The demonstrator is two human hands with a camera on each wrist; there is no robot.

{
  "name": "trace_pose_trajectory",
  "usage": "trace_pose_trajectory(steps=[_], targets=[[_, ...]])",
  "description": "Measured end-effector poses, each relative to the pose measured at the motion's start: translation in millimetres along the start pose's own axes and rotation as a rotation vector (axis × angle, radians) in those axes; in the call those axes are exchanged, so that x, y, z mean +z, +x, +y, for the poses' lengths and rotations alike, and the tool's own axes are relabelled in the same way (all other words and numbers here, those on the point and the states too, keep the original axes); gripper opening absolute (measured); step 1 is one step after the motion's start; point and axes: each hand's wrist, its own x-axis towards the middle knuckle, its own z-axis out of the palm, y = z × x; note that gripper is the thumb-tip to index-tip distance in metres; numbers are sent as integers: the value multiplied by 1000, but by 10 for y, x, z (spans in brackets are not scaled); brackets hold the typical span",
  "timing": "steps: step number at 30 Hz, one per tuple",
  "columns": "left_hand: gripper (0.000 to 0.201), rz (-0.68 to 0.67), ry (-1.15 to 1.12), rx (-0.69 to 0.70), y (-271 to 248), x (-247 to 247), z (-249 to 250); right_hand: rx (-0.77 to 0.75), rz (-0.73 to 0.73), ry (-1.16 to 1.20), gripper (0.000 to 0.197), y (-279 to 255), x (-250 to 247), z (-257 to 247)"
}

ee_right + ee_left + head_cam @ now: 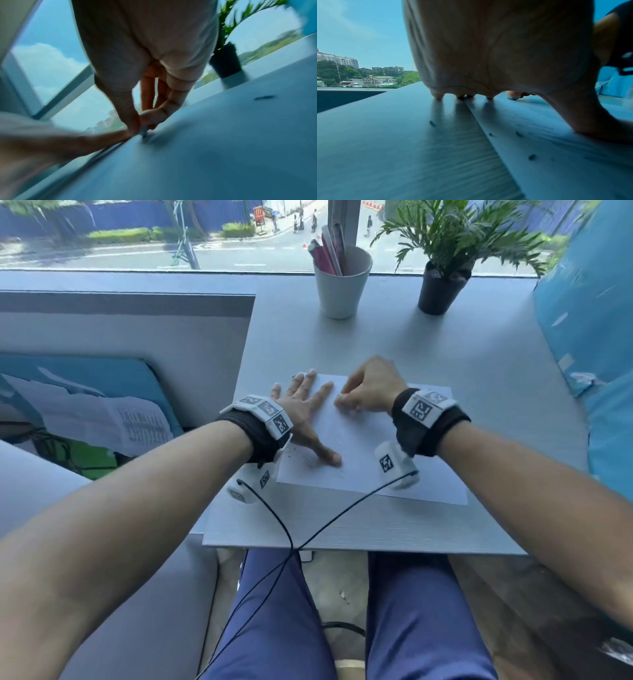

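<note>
A white sheet of paper (370, 446) lies on the grey table (445, 354) in the middle of the head view, slightly skewed, its lower edge near the table's front edge. The left hand (301, 409) lies flat on the sheet's left part with straight, spread fingers, holding nothing. The thumb and forefinger press on the paper. In the left wrist view the paper's edge runs between the fingertips (489, 98), and the outer ones rest on the bare table.

The right hand (370, 386) sits just to the right, near the sheet's upper edge, with its fingers curled. The right wrist view shows thumb and forefinger pinching a small pale object (144, 132) whose tip meets the paper; that view is too blurred to tell what it is. It lies close to the left forefinger. Small dark specks (532, 157) lie scattered on the sheet, and one lies on the table.

Both wristbands (424, 409) carry white blocks with black-and-white square code patterns, without letters. At the upper centre a white cup (342, 289) holds flat pink and pale sticks, and no writing on them can be read. Right of it stands a potted plant (442, 289) in a dark pot. Through the window at the top, a red sign (259, 213) on the street shows a yellow M-shaped arch. At the left of the frame a printed sheet (144, 426) bears dense rows of text too small to read.
</note>
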Motion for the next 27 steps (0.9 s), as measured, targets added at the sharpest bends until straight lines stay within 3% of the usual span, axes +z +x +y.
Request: trace_pose_trajectory(steps=[3,6,8,11,15,19,22,27], targets=[[158,-5,9,5,7,13,-17,-122,-163,-76,9,-220,151,-76],[156,-4,-5,1,11,13,-12,13,-44,31,11,-63,14,27],[156,-2,-13,-3,8,23,-10,4,-8,10,13,-59,54,14],[159,3,-2,7,17,26,-19,-111,-172,-69,11,-233,160,-65],[158,-6,-17,0,-13,8,8,12,33,-21,13,-35,0,10],[161,7,4,7,17,30,-11,-122,-132,-112,11,-214,151,-71],[160,-1,-13,7,5,23,-1,21,8,-1,13,-66,4,37],[161,7,12,9,16,31,-10,-74,-175,-52,11,-249,93,-32]])
